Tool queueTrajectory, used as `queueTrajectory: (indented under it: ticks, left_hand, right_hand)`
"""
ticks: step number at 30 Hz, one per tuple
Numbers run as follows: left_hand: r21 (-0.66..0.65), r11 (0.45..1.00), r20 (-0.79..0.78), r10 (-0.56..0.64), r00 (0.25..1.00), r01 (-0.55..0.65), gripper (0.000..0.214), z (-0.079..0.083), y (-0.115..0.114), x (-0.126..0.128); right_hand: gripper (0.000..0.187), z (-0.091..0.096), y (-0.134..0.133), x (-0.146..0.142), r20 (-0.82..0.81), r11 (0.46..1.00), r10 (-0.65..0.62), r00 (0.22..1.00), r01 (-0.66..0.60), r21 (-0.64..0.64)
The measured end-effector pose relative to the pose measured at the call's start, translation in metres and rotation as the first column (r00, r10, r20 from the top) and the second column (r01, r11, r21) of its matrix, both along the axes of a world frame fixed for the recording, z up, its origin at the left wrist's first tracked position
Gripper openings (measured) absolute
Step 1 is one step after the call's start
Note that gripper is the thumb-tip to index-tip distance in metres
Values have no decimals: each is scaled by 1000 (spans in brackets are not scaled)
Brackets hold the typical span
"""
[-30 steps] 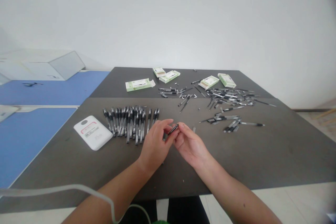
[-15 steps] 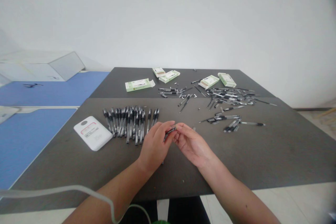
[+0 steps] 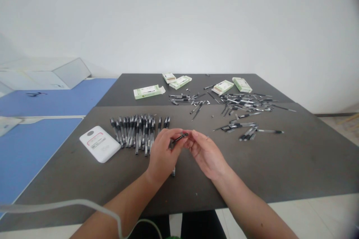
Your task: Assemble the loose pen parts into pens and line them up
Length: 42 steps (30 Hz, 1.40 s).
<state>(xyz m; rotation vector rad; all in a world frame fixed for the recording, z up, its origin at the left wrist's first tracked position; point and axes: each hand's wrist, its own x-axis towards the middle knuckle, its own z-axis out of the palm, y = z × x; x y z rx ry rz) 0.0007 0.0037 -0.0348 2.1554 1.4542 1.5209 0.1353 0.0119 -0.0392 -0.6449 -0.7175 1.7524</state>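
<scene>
My left hand [image 3: 163, 153] pinches a short black pen part [image 3: 179, 137] between thumb and fingers, above the dark grey table [image 3: 294, 164]. My right hand [image 3: 206, 153] faces it, with fingertips at the part's right end. Whether those fingertips grip it is hard to see. A pen [image 3: 173, 172] lies on the table under my left hand, mostly hidden. Just beyond that hand, a row of black-and-clear pens [image 3: 134, 134] lies side by side.
A white flat device [image 3: 98, 144] lies left of the pen row. Loose pen parts [image 3: 244, 104] are scattered at the far right, and several pale green boxes [image 3: 148, 91] stand beyond. Blue desks [image 3: 33, 157] adjoin on the left. A grey cable [image 3: 56, 206] crosses the lower left.
The black pen part has shifted slightly left and tilted, staying in my left hand's pinch. My hands have moved a little apart and the view has shifted slightly.
</scene>
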Motion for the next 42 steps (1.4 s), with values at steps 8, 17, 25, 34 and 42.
queueTrajectory:
  ticks: [8,17,25,34,42]
  left_hand:
    - [-212,963,201,-126,971,169,13,-4,3,1]
    - [-265,899,117,-330,937,349,32,4,4,-1]
    - [-232,941,-45,-265,963,248,32,0,7,-2]
    - [-83,981,-130,-186,974,177,26,0,4,-2]
    - [-19,987,-150,-160,976,159,25,-6,5,1]
  right_hand:
    - [15,-1,2,-1,62,999,-24,998,25,-23]
    - [22,0,10,9,167,1000,-9,986,9,1]
    - [23,-1,10,12,272,997,-26,962,5,77]
    - [11,4,4,9,242,982,2,970,-47,180]
    - [15,2,3,8,324,958,-90,942,-7,286]
